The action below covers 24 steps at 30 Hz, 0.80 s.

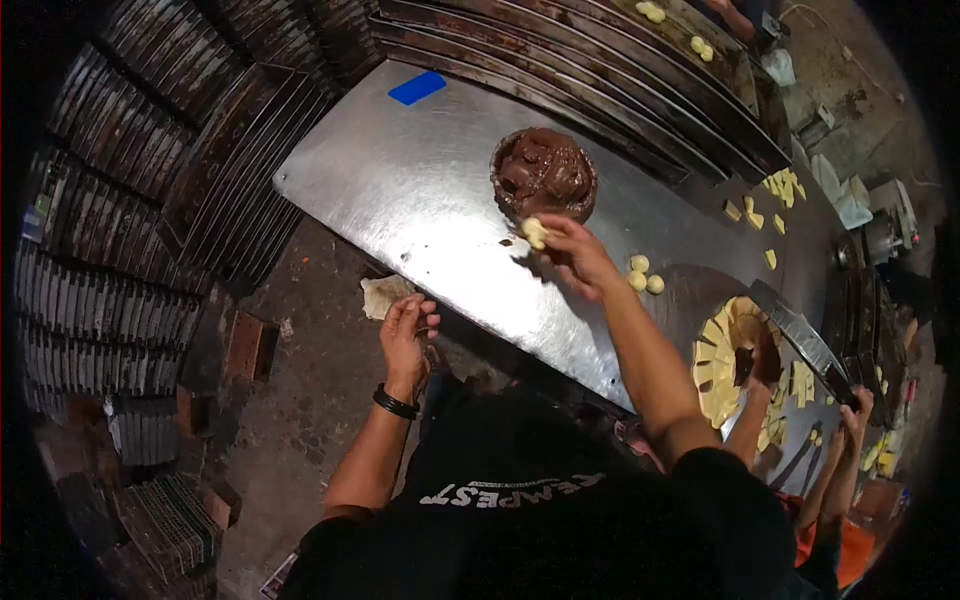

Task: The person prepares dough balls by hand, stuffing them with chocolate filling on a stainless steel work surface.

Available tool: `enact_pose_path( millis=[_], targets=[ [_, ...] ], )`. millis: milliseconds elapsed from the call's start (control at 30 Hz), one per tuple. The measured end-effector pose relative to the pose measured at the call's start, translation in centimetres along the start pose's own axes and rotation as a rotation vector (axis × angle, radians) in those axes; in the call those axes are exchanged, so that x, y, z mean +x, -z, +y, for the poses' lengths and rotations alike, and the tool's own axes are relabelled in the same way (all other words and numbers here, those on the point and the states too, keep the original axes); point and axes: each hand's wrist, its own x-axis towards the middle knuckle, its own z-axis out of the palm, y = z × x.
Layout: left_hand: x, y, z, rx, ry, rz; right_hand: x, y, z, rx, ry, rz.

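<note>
My right hand [575,258] is closed on a pale yellow piece of dough [535,233], pinched at the fingertips over the steel table. Just beyond it stands a bowl heaped with glossy brown chocolate paste [543,172]. Right of my right wrist, a cluster of dough balls [646,275] rests on the metal. My left hand [407,330] hangs by the table's near edge with fingers curled in and nothing visible in them. A black band circles that wrist. Close to it lies a pale cloth or paper [384,297].
On the steel table [350,160] lies a blue piece [417,88]. Stacked dark trays [580,70] line the far side, with more racks [240,160] at left. Co-workers' hands [855,408] are at right, beside a round tray of cut dough [712,375] and a long metal tray [805,340].
</note>
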Motion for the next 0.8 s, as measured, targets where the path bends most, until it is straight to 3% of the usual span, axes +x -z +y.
enact_pose_path(
  millis=[100,267,333,433,533,567,633,700,767,800],
  targets=[
    [1.5,-1.7,0.2,-0.098,0.035,-0.128,-2.8,1.7,2.1,0.593,-0.041,-0.255],
    [4.6,-7.5,2.4,-0.103,0.242,-0.487,-5.6,-0.1,2.0,0.846,0.022,-0.25],
    [5.7,-9.6,2.9,-0.126,0.314,-0.722,-5.5,-1.1,2.6,0.904,0.046,-0.2],
    [7.8,-11.1,3.6,-0.011,0.238,-0.977,-4.7,-2.8,4.5,0.919,0.11,-0.138],
    [10.1,-9.5,4.4,0.345,0.098,-0.953,-3.4,-5.2,7.1,0.832,0.127,0.084],
    [11.2,-8.4,3.3,0.3,0.132,-0.921,-2.8,-5.9,8.0,0.847,0.108,0.057],
    [13.0,-6.5,3.2,0.215,0.321,-0.898,-1.8,-7.2,9.8,0.818,0.007,0.057],
    [14.1,-4.9,3.1,0.095,0.519,-0.799,-1.1,-6.5,12.2,0.583,-0.071,0.157],
    [15.0,-3.5,2.7,0.08,0.586,-0.767,-1.6,-8.8,8.2,0.842,-0.262,0.338],
    [15.1,-3.1,2.4,0.071,0.62,-0.754,-1.7,-9.6,6.9,0.544,-0.225,0.385]
  ],
)
